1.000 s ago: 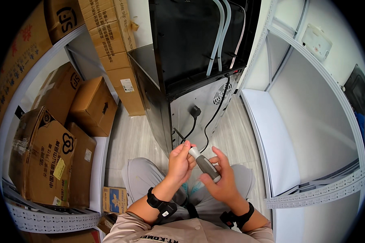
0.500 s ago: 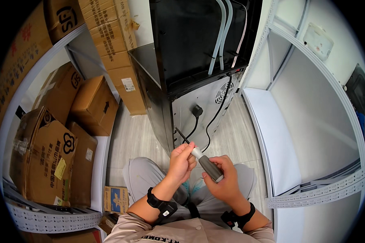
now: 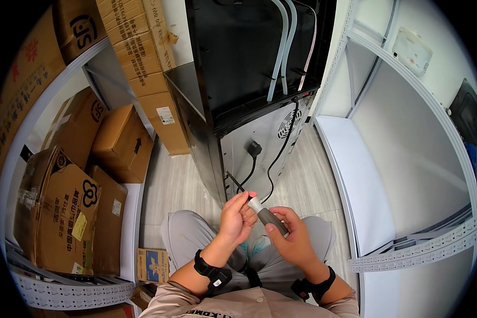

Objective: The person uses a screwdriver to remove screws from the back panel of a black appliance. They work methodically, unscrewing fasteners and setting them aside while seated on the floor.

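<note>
A screwdriver [image 3: 270,218] with a grey handle, a whitish collar and a thin dark shaft slants up and to the left before my knees. My right hand [image 3: 290,233] is closed around the rear of its handle. The fingers of my left hand [image 3: 238,216] are curled, pinching the shaft just ahead of the collar. The shaft's tip points at the lower left edge of a light grey back panel [image 3: 238,140] on a tall black appliance [image 3: 238,58]; whether they touch I cannot tell. A black plug [image 3: 254,147] with a cord sits on that panel.
Another black cord [image 3: 284,153] hangs down the panel, beside a round vent [image 3: 289,125]. Pale hoses [image 3: 279,53] run down the black back. Cardboard boxes [image 3: 63,217] fill the left shelf. A white metal shelf [image 3: 355,180] stands close on the right.
The view has shifted slightly. The fingers of my right hand have slid a little on the screwdriver handle, and my left hand keeps its pinch on the shaft.
</note>
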### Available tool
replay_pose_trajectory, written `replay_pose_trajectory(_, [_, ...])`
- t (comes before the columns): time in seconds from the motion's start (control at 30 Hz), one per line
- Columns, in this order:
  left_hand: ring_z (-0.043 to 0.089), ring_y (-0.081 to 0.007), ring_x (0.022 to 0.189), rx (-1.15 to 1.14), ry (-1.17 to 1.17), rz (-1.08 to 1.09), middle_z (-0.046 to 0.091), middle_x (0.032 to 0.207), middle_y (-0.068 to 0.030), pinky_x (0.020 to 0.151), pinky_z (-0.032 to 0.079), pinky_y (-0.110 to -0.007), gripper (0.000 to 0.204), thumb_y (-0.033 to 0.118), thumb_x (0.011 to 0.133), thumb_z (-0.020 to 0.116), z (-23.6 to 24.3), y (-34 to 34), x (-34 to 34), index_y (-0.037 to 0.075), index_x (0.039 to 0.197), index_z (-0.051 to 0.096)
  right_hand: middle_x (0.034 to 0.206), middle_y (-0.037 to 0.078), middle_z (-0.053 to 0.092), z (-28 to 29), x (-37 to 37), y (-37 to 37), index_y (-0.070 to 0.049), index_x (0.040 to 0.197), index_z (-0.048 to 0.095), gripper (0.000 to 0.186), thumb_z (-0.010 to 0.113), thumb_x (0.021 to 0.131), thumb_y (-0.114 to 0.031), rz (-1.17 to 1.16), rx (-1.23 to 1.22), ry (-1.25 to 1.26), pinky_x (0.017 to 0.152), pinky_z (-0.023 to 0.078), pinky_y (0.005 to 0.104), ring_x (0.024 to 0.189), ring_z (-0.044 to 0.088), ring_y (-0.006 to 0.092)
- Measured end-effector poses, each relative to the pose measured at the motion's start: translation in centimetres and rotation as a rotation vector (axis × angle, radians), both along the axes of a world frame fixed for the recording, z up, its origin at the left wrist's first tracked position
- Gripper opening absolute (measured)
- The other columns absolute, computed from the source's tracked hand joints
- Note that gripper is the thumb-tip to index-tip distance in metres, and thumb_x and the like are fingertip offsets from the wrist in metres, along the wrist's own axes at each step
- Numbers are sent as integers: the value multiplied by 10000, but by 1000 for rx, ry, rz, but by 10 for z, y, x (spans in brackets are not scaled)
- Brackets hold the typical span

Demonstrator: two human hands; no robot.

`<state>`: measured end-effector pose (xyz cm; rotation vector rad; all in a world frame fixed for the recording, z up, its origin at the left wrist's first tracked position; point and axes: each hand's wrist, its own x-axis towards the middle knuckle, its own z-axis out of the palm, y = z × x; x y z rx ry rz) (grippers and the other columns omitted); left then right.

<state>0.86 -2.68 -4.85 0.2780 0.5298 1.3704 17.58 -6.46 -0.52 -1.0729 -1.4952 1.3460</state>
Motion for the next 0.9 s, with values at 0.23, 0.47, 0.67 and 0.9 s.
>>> replay_pose_trajectory(0.23, [242, -43, 458, -13, 70, -19, 296, 581, 76, 430, 229, -218, 245, 263, 1009, 546, 8, 3, 2, 29, 950, 585, 1012, 96, 560, 6, 0, 6, -68, 1158, 582, 439, 750, 752, -47, -122, 443, -245, 677, 483, 286, 806, 589, 187])
replay_pose_trajectory(0.47, [231, -55, 471, -14, 37, 29, 296, 585, 66, 436, 223, -228, 245, 255, 1031, 493, 7, -2, 6, 27, 1001, 577, 1057, 80, 584, -8, -1, -1, -45, 1225, 517, 434, 711, 839, -82, -54, 168, 173, 692, 492, 271, 840, 600, 162])
replay_pose_trajectory(0.67, [238, -64, 475, 14, -1, 30, 286, 580, 60, 434, 223, -233, 256, 241, 1037, 466, 7, -4, 5, 16, 1007, 585, 973, 76, 659, 11, 2, -4, -22, 1220, 508, 370, 660, 891, -94, 18, -220, 130, 681, 489, 269, 756, 608, 137])
replay_pose_trajectory(0.9, [250, -60, 466, -24, 88, 8, 308, 581, 61, 426, 222, -232, 300, 306, 1030, 491, 6, -2, 2, 35, 941, 582, 1012, 103, 568, 7, -1, 2, -47, 1159, 567, 429, 738, 766, -43, -113, 455, -252, 676, 485, 311, 840, 593, 197])
